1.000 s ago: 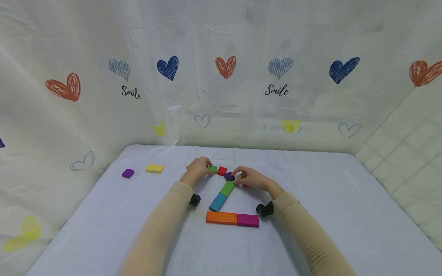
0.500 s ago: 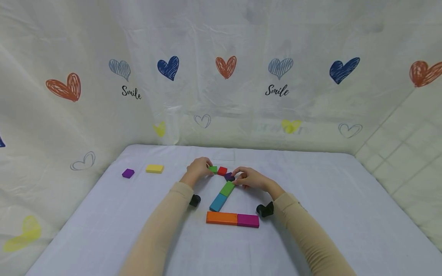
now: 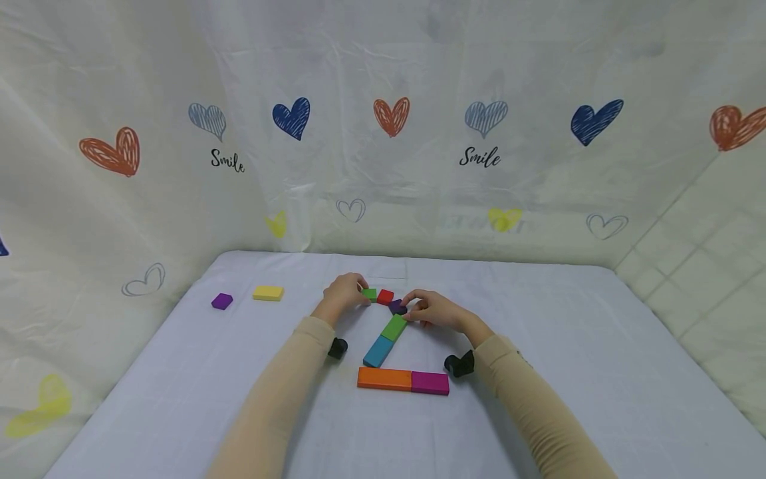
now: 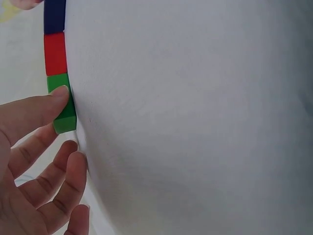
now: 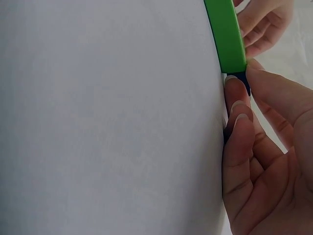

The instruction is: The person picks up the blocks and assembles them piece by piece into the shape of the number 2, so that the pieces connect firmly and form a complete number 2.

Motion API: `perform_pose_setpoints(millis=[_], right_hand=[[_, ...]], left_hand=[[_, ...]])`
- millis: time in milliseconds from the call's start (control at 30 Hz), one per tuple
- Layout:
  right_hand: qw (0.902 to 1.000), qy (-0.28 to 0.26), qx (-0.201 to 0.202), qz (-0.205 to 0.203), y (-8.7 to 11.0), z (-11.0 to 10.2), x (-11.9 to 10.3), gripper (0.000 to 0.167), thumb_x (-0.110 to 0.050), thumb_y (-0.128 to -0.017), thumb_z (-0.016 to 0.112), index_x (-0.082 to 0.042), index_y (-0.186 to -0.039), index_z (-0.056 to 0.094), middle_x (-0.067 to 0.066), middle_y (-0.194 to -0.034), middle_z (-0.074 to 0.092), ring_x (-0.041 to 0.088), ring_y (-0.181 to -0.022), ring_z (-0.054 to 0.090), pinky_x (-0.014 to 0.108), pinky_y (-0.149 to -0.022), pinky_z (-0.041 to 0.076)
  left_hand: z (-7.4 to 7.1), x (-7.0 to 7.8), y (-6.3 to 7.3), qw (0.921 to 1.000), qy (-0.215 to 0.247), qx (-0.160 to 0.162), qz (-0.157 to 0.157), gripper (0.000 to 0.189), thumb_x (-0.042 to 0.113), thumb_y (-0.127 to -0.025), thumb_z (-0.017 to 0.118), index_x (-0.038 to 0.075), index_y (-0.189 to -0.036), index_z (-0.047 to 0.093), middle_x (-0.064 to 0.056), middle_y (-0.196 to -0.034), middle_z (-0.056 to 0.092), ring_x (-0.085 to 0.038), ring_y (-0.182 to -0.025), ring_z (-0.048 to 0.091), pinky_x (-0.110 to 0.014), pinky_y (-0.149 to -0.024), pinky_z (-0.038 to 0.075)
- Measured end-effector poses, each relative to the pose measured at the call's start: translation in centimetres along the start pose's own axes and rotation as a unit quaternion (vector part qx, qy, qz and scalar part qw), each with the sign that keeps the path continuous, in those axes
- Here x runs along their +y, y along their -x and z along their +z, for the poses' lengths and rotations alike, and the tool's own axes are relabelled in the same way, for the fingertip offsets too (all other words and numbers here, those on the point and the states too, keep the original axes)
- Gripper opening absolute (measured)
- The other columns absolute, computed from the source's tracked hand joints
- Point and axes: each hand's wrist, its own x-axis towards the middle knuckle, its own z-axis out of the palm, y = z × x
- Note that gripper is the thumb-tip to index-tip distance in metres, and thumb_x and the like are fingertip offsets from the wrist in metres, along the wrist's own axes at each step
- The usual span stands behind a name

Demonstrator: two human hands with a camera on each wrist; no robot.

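Observation:
My left hand [image 3: 344, 291] pinches a small green block [image 4: 65, 110] between thumb and index finger, at the far middle of the table. A red block [image 3: 385, 297] sits end to end with it, then a dark purple block [image 3: 396, 307]. Thumb and fingertips of my right hand [image 3: 439, 309] pinch that dark block, partly hiding it. From there a longer green block [image 5: 227, 36] and a blue block [image 3: 379, 351] slant down toward me. An orange block [image 3: 384, 378] and a magenta block [image 3: 429, 382] lie in a straight row nearest to me.
A yellow block [image 3: 267, 293] and a purple block [image 3: 222, 301] lie apart at the far left of the white-covered table [image 3: 149, 399]. Black devices [image 3: 460, 364] show at both wrists, close over the cloth. A sheet printed with hearts [image 3: 391, 116] hangs behind.

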Motion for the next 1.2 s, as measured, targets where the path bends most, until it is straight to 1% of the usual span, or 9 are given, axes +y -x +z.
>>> perform_pose_setpoints(millis=[467, 967, 1200], right_hand=[[1.0000, -0.001, 0.001, 0.005, -0.06, 0.00, 0.00, 0.029, -0.016, -0.102, 0.064, -0.009, -0.130, 0.059, 0.007, -0.096, 0.066, 0.022, -0.080, 0.056, 0.028, -0.075, 0.049], [1.0000, 0.002, -0.003, 0.007, -0.07, -0.03, 0.09, 0.030, -0.017, -0.102, 0.064, -0.009, -0.130, 0.059, 0.008, -0.095, 0.065, 0.021, -0.077, 0.055, 0.028, -0.074, 0.049], [1.0000, 0.002, 0.000, 0.006, -0.04, -0.08, 0.03, 0.029, -0.017, -0.102, 0.064, -0.009, -0.130, 0.059, 0.008, -0.095, 0.065, 0.021, -0.078, 0.055, 0.028, -0.074, 0.048]], left_hand=[[-0.16, -0.10, -0.01, 1.0000, 0.004, -0.005, 0.001, 0.033, 0.016, -0.088, 0.081, 0.010, -0.118, 0.071, -0.008, -0.114, 0.067, -0.027, -0.108, 0.059, -0.052, -0.100, 0.042], [-0.24, -0.28, 0.03, 0.9998, 0.007, -0.004, 0.017, 0.031, 0.014, -0.088, 0.081, 0.007, -0.115, 0.071, -0.008, -0.110, 0.067, -0.025, -0.103, 0.060, -0.050, -0.098, 0.044], [-0.16, -0.41, -0.15, 0.9998, 0.012, -0.002, 0.015, 0.029, 0.014, -0.088, 0.081, 0.008, -0.115, 0.071, -0.008, -0.110, 0.067, -0.026, -0.103, 0.060, -0.053, -0.100, 0.043]])
